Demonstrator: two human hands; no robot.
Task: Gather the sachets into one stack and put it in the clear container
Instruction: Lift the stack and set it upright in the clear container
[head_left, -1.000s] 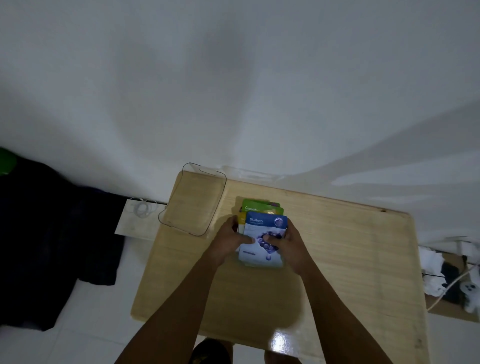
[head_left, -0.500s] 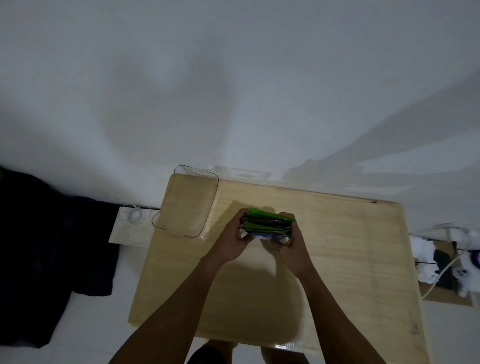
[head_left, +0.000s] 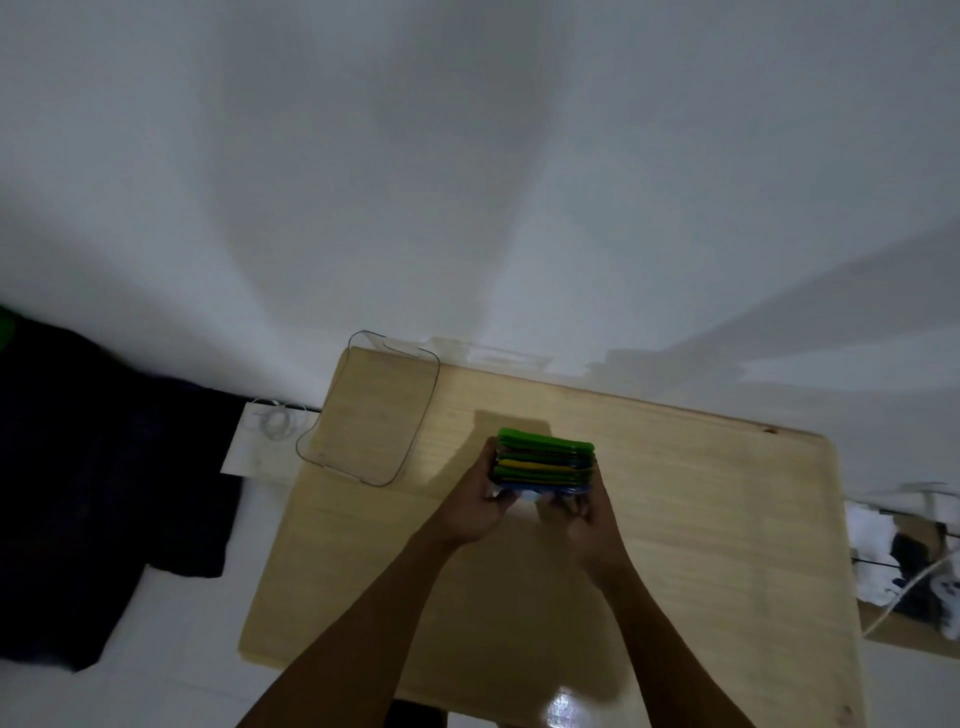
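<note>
A stack of sachets (head_left: 545, 462) stands on edge above the middle of the wooden table (head_left: 701, 545), showing green, yellow and blue edges. My left hand (head_left: 480, 506) grips its left side and my right hand (head_left: 582, 514) grips its right side. The clear container (head_left: 371, 410) sits at the table's back left corner, to the left of the stack, with nothing in it. The sachets' printed faces are hidden.
A white wall rises right behind the table. Dark cloth (head_left: 104, 493) lies on the floor at the left, next to a white board with a coiled cable (head_left: 272, 421). A cardboard box with white items and a cord (head_left: 914, 571) sits to the right.
The sachets lay flat with the blueberry one on top; both hands have tipped them up on edge and squared them into a tight stack.
</note>
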